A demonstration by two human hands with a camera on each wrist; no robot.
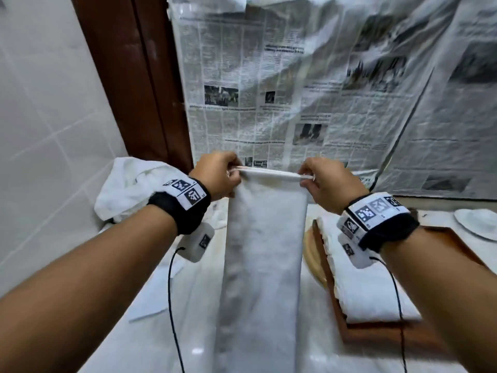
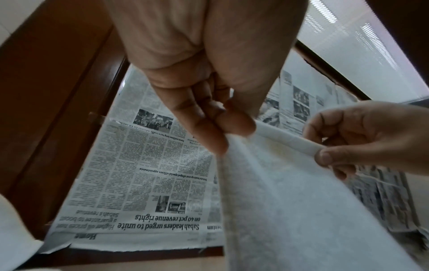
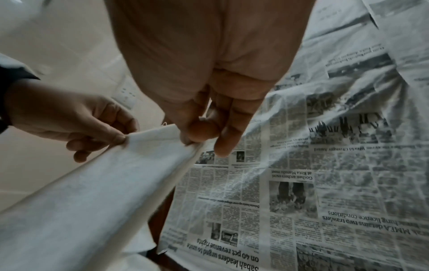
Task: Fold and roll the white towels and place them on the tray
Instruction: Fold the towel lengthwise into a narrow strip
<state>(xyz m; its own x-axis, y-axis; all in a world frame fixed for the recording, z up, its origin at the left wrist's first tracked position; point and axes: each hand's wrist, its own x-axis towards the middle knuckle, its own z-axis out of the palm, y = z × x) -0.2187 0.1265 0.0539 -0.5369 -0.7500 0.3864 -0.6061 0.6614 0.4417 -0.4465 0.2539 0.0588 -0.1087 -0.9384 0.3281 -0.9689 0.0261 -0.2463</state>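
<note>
Because a narrow strip rolls more evenly when it hangs straight, we pinch the folded white towel (image 1: 265, 251) by its top corners, left hand (image 1: 216, 179) and right hand (image 1: 326, 181) clamped tight, above the counter beside the wooden tray (image 1: 376, 337).

White glossy counter (image 1: 193, 305) — bears a crumpled white towel (image 1: 129, 187) at far left, a brown wooden tray (image 1: 390, 337) at right, a white plate (image 1: 477, 222) at far right; pale round board (image 1: 313, 262) just beside tray.
</note>
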